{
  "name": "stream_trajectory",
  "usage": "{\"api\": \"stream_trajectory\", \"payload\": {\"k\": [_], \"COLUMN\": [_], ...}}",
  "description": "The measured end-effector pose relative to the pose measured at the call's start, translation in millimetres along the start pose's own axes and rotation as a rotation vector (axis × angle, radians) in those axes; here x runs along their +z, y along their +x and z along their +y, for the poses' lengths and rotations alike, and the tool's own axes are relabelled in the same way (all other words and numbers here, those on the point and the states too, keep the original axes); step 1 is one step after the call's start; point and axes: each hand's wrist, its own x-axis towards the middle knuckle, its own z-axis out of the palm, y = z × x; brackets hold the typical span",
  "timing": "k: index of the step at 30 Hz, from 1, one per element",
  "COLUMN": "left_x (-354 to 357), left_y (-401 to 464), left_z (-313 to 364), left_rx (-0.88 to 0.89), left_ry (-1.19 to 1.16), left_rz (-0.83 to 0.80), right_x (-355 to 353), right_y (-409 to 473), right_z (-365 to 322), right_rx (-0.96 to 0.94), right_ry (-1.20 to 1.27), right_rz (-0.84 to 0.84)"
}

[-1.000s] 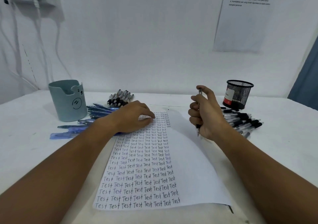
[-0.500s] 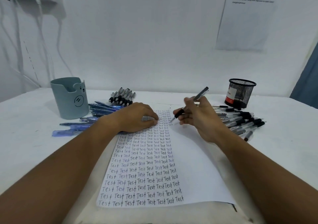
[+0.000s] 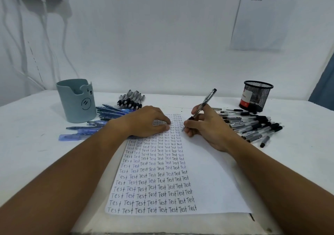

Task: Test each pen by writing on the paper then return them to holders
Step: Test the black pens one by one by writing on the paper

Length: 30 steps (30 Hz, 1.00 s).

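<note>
R hand grips slim clear pen, tip on flat paper.

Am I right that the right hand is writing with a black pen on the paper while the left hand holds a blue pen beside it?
Not quite. In the head view the left hand holds no pen; it rests on the paper, fingers pressing it down. The right hand does grip the black pen, tip at the paper.
</note>
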Motion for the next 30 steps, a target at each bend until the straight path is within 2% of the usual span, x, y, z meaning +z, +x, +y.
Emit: {"api": "stream_trajectory", "payload": {"k": [6,16,23,27,30], "left_x": [-0.6,0.5,-1.1,-0.8,-1.0], "left_y": [-0.3,-0.3,0.0,-0.6,-1.1], "left_z": [0.6,0.1,0.6,0.6,1.7], "left_rx": [0.002,-0.017,-0.013,-0.021,-0.024], "left_ry": [0.007,-0.001,0.001,0.003,0.007], "left_rz": [-0.002,-0.01,-0.012,-0.013,-0.019], "right_x": [0.5,1.2,0.2,1.7,-0.1], "right_y": [-2.4,-0.4,0.5,0.5,0.9], "right_z": [1.4,5.9,2.7,7.0,5.3], "right_rx": [-0.017,-0.052,0.002,-0.048,-0.024], "right_ry": [-0.019,-0.19,-0.046,-0.207,-0.123], "right_rz": [-0.004,0.023,0.011,0.029,0.039]}}
